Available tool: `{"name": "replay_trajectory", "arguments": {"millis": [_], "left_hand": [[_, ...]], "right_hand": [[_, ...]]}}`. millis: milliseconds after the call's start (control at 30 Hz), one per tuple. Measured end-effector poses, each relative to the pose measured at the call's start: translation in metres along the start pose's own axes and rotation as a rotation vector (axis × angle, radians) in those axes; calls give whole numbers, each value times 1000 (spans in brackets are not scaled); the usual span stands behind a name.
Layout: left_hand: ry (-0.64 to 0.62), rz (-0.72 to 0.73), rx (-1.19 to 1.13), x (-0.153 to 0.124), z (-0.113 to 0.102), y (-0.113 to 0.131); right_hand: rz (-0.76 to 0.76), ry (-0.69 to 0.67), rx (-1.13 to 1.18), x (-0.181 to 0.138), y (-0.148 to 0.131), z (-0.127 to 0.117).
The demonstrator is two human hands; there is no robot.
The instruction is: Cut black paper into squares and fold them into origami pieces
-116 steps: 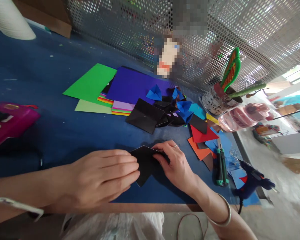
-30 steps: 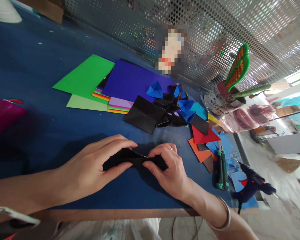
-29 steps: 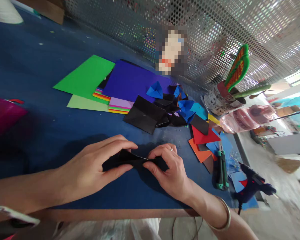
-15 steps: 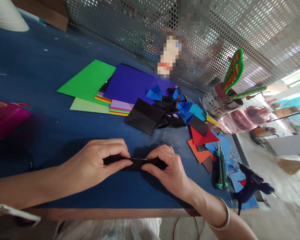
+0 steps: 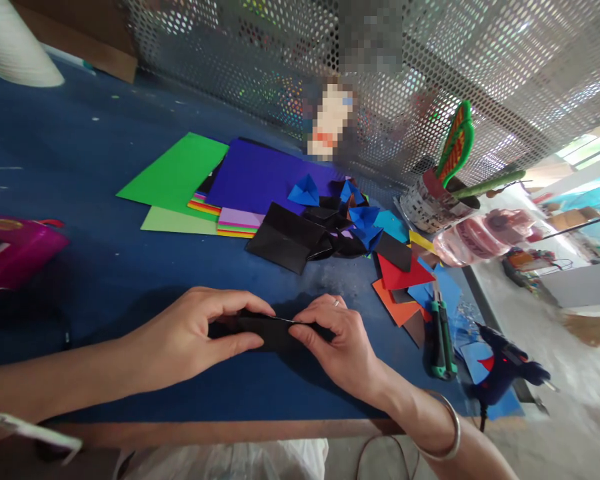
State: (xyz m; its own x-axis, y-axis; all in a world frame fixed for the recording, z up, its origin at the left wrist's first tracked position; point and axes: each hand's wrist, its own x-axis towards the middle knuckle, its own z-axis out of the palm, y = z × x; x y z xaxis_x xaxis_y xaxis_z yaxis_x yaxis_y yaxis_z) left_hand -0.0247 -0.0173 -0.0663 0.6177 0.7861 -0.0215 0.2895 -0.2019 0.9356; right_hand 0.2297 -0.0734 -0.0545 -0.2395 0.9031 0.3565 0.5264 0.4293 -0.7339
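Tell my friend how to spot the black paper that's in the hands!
Find the big blue table and look towards its near edge. There, the left hand and right hand hold one folded black paper between them. Other black pieces lie farther back near the purple sheet; only this one is held.

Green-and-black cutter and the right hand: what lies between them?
Blue tabletop beside the right hand, then the brown paper's corner nearer the cutter, as the head view shows.
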Motion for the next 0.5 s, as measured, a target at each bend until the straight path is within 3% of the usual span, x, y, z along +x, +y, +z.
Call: {"name": "replay_trajectory", "arguments": {"millis": [167, 500], "left_hand": [[-18, -159, -142, 3, 2, 0], [-77, -264, -155, 0, 1, 3]], "right_hand": [[18, -24, 6, 0, -3, 0], [18, -72, -34, -2, -7, 0]]}}
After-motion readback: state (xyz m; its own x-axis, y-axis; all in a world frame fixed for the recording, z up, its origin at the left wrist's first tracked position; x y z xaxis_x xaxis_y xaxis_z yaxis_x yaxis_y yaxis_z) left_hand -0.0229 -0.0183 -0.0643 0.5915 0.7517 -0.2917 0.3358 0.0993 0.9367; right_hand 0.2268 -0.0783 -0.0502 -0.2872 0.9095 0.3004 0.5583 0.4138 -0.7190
